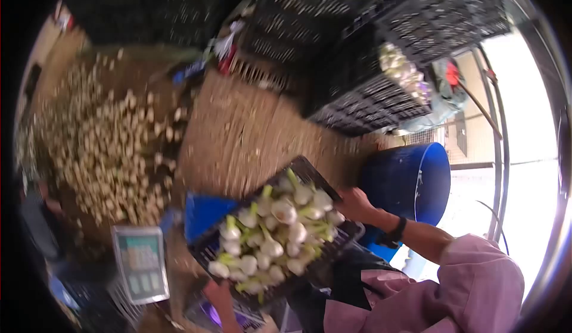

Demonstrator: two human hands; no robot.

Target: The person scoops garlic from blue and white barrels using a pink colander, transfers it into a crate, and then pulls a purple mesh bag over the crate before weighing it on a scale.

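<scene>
A black plastic crate [310, 171] full of white bulbs with short green stems [271, 246], which look like fresh garlic, is tilted in front of my body. My right hand [356, 205], with a dark band on the wrist, is closed on the crate's right end. At the opposite, lower-left end my left hand [219, 297] grips the crate's edge, its fingers partly hidden and blurred. A blue container [205, 214] shows just beyond the crate's left side. Left of the crate is a scale with a lit display panel [140, 264].
Many pale cut pieces [113, 154] cover the ground at the left. Black crates [298, 17] stand stacked at the back, one holding bulbs [402, 71]. A large blue barrel [405, 178] stands right of my right hand. Bare brown floor [238, 130] lies between.
</scene>
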